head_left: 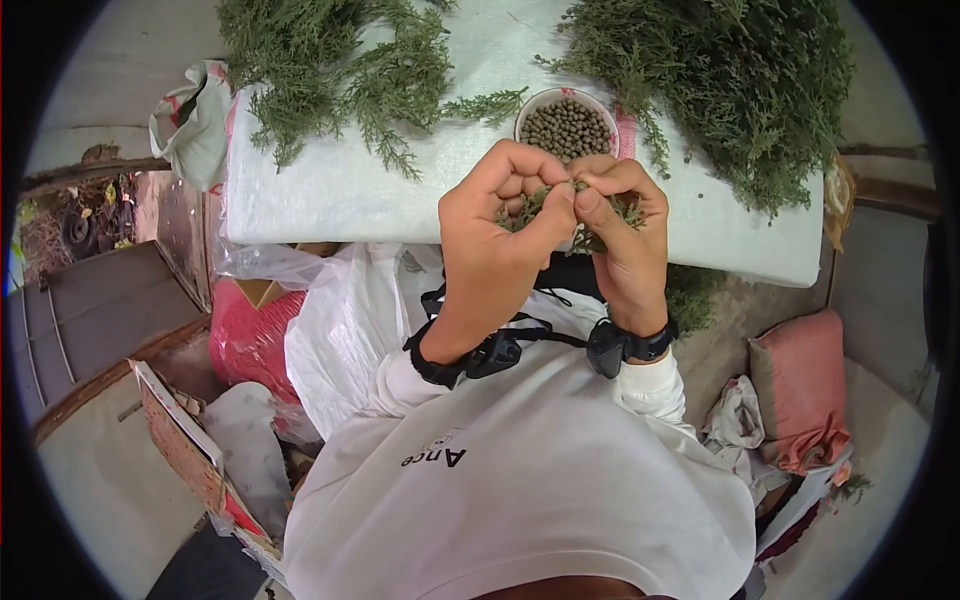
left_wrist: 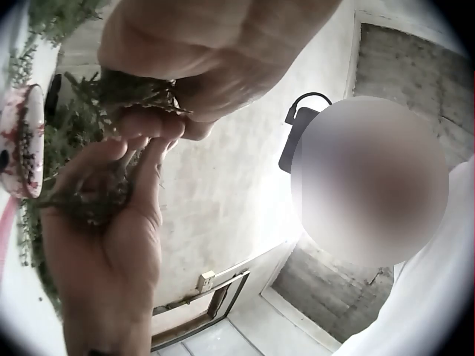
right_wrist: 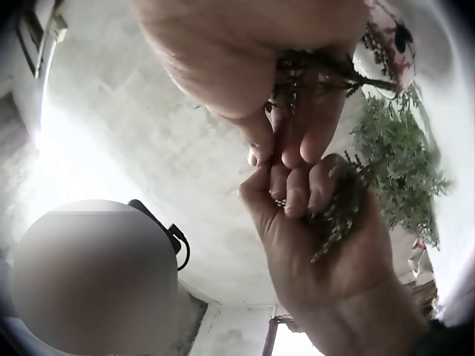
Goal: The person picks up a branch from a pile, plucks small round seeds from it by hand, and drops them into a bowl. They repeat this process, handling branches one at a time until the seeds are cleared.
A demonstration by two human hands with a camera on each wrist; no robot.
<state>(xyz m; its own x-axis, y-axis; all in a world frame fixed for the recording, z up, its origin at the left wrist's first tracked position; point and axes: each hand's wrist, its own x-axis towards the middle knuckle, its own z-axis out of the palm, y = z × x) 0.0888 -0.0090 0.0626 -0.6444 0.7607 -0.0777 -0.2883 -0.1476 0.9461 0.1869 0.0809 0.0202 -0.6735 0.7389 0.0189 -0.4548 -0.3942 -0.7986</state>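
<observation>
The left hand [head_left: 505, 240] curls its fingers round a green sprig [head_left: 530, 208], its thumb and forefinger tips meeting those of the right hand [head_left: 632, 235]. Green foliage also lies in the right palm, and the right thumb and forefinger pinch at the same spot. In the left wrist view the sprig [left_wrist: 141, 90] shows under the upper hand; the right wrist view shows foliage [right_wrist: 341, 211] in the lower hand's curled fingers. Just beyond the fingertips stands a bowl of small round brownish-green cones [head_left: 568, 128]. What exactly lies between the fingertips is too small to tell.
On the white-covered table [head_left: 330, 205] lie a pile of green branches [head_left: 310, 60] at the left and a larger pile [head_left: 740, 90] at the right. A white sack [head_left: 198, 125] stands beside the left edge. A red cushion [head_left: 800, 385] is at the lower right.
</observation>
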